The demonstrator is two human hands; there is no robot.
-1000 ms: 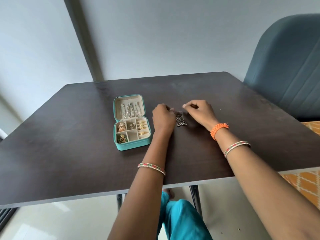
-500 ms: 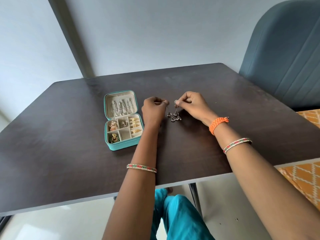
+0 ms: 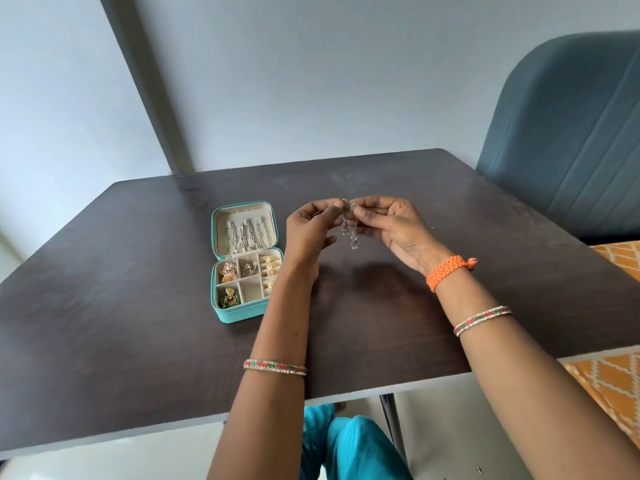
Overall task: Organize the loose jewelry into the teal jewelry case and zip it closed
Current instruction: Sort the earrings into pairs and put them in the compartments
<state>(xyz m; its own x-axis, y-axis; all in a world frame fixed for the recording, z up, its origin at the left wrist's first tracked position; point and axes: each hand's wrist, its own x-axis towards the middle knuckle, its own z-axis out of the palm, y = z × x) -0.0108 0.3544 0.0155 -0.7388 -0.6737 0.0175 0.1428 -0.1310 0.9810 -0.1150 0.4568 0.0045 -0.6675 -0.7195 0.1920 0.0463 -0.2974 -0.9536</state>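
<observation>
Dangling earring (image 3: 350, 227): now lifted clear of the table (image 3: 138, 271), pinched between left hand (image 3: 311, 230) and right hand (image 3: 391, 226), both raised.

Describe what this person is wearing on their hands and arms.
Both forearms are bare, with no sleeves in view. The left hand has nothing on it; further up that forearm sits a thin bangle patterned in red, green and pale stones. The right hand has an orange braided wristband with a small tassel at its wrist, and above it a matching thin patterned bangle.
</observation>
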